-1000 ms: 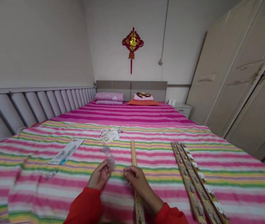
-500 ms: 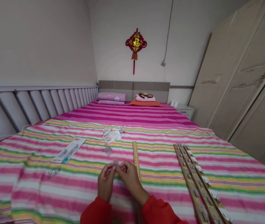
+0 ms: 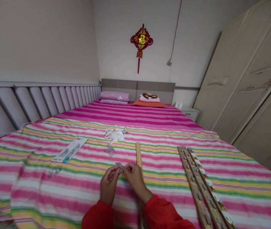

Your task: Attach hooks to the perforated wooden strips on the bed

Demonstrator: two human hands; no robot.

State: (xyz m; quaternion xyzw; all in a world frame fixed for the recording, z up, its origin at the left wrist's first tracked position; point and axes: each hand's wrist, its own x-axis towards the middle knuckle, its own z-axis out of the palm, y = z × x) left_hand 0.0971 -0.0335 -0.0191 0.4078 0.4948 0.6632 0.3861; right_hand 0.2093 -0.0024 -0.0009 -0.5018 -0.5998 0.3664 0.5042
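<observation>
Between my hands is a small clear plastic bag (image 3: 119,165), pinched from both sides; what is inside it is too small to make out. My left hand (image 3: 109,183) grips it with closed fingertips, and my right hand (image 3: 135,178) pinches its other side. Just beyond my hands, another small clear bag (image 3: 109,150) with shiny bits lies on the striped sheet. A light wooden strip with holes (image 3: 138,156) runs lengthwise under my right forearm, which hides part of it.
At right lie several wooden strips (image 3: 197,187) with metal hooks and white discs. A white card pack (image 3: 70,150) and a tangle of thin wire (image 3: 54,171) are at left. Papers and small packets (image 3: 115,135) lie farther back. Pillows (image 3: 114,96) rest by the headboard.
The small bag's top edge shows more above my fingertips, and my hands have shifted slightly. The view has tilted a little; the things on the bed stay put.
</observation>
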